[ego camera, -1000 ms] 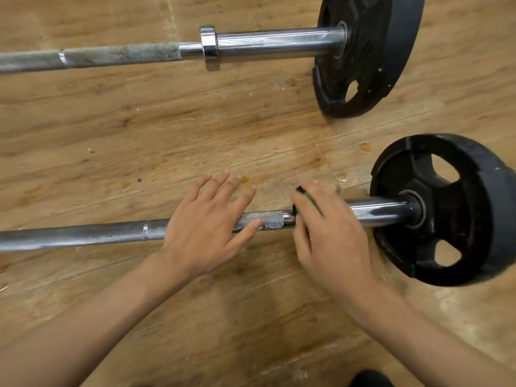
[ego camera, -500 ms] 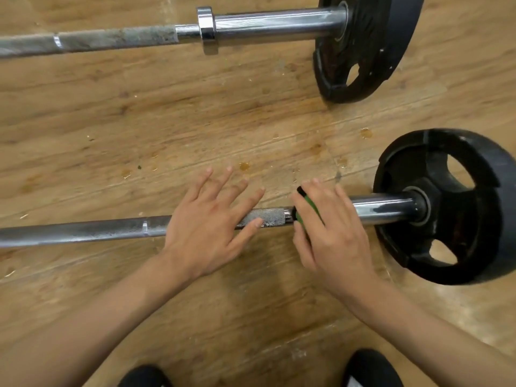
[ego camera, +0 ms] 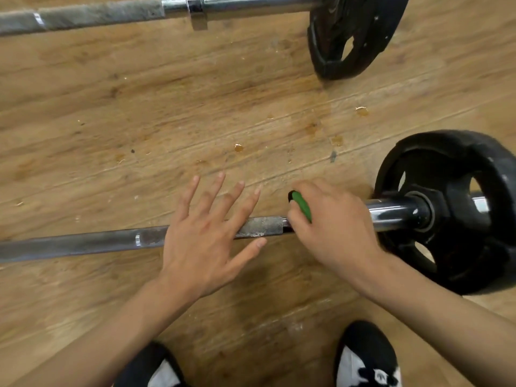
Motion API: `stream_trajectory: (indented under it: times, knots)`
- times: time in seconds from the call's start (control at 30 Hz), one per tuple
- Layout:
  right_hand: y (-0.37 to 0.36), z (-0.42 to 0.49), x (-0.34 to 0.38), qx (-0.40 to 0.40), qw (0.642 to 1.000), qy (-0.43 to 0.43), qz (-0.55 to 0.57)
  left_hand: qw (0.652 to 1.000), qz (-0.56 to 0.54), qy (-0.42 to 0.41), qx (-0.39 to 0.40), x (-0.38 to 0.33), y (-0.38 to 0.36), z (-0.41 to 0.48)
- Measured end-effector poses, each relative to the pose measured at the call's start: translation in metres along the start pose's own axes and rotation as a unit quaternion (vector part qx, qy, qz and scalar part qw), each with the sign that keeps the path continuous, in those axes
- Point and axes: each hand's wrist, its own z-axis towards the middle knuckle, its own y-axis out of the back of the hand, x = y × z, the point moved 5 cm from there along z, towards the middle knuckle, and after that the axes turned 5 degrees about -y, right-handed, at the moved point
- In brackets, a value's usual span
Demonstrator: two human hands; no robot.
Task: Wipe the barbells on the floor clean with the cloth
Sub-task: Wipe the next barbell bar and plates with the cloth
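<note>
Since a second ago the left hand (ego camera: 203,236) has fanned its fingers wider, and shoes (ego camera: 365,356) have entered at the bottom of the frame. The left hand lies flat and released on the near barbell (ego camera: 83,244) at centre. The right hand (ego camera: 335,227) grasps the green cloth (ego camera: 301,208) against the bar beside the plate (ego camera: 460,213) at right. The wiping of this bar looks to be under way; the next move probably calls for sliding the cloth leftward along the shaft. The far barbell (ego camera: 97,13) lies along the top edge.
</note>
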Motion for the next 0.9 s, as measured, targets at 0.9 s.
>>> stream_trajectory:
  times: [0.9]
  knots:
    - [-0.001,-0.062,0.002,-0.012,0.999,0.040,0.007,0.994,0.036,0.011,-0.106,-0.028,-0.006,-0.038]
